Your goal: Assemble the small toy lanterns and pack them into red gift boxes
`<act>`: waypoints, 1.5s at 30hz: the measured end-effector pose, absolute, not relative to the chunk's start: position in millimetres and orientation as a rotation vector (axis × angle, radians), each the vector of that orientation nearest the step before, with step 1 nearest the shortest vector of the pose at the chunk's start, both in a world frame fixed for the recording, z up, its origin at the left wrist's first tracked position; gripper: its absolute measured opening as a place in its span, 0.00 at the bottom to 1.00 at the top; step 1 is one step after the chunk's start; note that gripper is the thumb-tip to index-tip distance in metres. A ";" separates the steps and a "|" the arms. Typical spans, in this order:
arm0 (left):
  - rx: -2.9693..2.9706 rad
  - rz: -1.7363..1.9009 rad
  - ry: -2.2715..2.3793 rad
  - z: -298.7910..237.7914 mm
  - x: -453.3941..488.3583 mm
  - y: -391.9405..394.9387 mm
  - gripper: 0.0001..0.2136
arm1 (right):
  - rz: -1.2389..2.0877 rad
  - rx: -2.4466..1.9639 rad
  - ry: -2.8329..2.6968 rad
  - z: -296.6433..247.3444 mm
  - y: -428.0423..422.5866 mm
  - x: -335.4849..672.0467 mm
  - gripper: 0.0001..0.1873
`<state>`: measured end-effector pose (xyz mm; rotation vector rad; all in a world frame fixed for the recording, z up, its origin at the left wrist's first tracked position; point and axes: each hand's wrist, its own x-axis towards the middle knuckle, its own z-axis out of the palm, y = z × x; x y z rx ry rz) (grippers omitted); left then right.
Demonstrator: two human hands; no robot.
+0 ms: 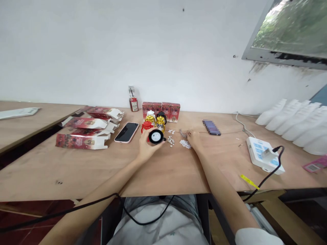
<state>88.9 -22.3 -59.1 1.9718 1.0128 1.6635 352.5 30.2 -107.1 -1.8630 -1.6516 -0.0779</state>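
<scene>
My left hand (146,144) grips a small black lantern-shaped toy (156,136) turned on its side, its round white-centred base facing me. Behind it stand a red lantern (145,126) and two gold lanterns (160,123). My right hand (193,139) rests on the table with fingertips pinched at a pile of tiny white and silver parts (185,144); what it holds is too small to name. More small round pieces (170,141) lie scattered between my hands.
Flattened red cartons (83,140) and a pink-cased phone (126,132) lie at left. Upright red boxes (161,109) line the wall. Another phone (211,127), a white power strip (264,154) with black cable and stacked white items (293,120) sit at right.
</scene>
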 end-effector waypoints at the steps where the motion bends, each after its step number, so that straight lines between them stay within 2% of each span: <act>1: 2.018 1.657 1.005 -59.7 88.4 -22.6 0.23 | -0.093 -1.844 -1.688 -107.5 31.2 353.1 0.13; 6: 2.198 1.621 0.999 -62.9 86.2 -21.7 0.25 | -0.125 -1.781 -1.651 -110.1 31.7 356.4 0.12; 13: 2.425 1.502 1.088 -71.5 82.5 -17.5 0.29 | 0.058 -1.832 -1.417 -120.5 41.6 369.0 0.26; 15: 2.452 1.476 1.074 -72.5 82.0 -16.8 0.30 | 0.108 -1.778 -1.418 -121.4 48.3 372.2 0.28; 20: 2.514 1.432 0.999 -67.4 83.3 -19.5 0.24 | 0.276 -1.629 -1.516 -120.9 59.5 375.1 0.23; 24: 2.565 1.407 0.969 -64.6 83.4 -20.8 0.18 | 0.184 -1.587 -1.491 -114.1 52.9 370.8 0.26; 29: 2.640 1.393 1.001 -67.3 81.0 -16.9 0.19 | -0.062 -1.291 -1.421 -86.1 22.0 327.6 0.17; 34: 2.648 1.481 1.125 -72.0 77.8 -10.2 0.20 | 0.011 -0.960 -1.617 -65.3 -18.8 258.2 0.07; 45: 2.774 1.514 1.076 -68.7 76.8 -14.4 0.17 | 0.183 -0.805 -1.595 -73.3 -26.8 238.1 0.04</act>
